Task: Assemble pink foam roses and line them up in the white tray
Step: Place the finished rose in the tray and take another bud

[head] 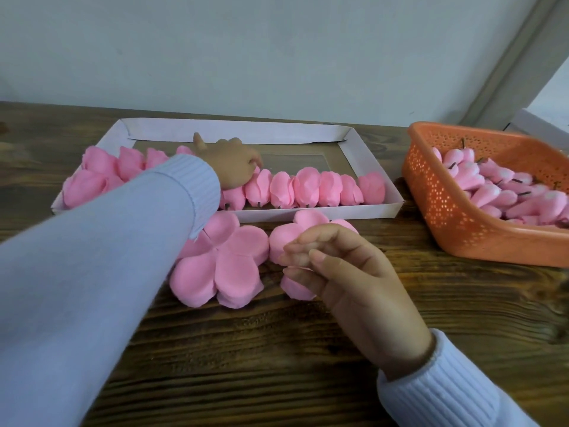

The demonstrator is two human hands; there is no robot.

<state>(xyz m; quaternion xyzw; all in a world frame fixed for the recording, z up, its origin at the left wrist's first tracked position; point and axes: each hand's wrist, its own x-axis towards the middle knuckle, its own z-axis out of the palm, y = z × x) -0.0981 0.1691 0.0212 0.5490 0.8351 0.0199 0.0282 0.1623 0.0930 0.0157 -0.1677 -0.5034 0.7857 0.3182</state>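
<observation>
The white tray (240, 131) lies at the back of the wooden table. A row of pink foam roses (308, 186) runs along its front wall, and more roses (101, 163) fill its left end. My left hand (231, 161) reaches into the tray, its fingers curled over a rose (234, 197) in the row and its thumb up. Two stacks of pink flower-shaped petal sheets lie in front of the tray, the left stack (228, 266) and the right stack (284, 238). My right hand (338, 272) hovers over the right stack and pinches its top sheet with thumb and fingertips.
An orange perforated basket (446, 211) stands at the right, holding several pink rose buds (492, 188) with dark stems. A grey wall rises behind the table. Bare wood lies in front of the petal stacks.
</observation>
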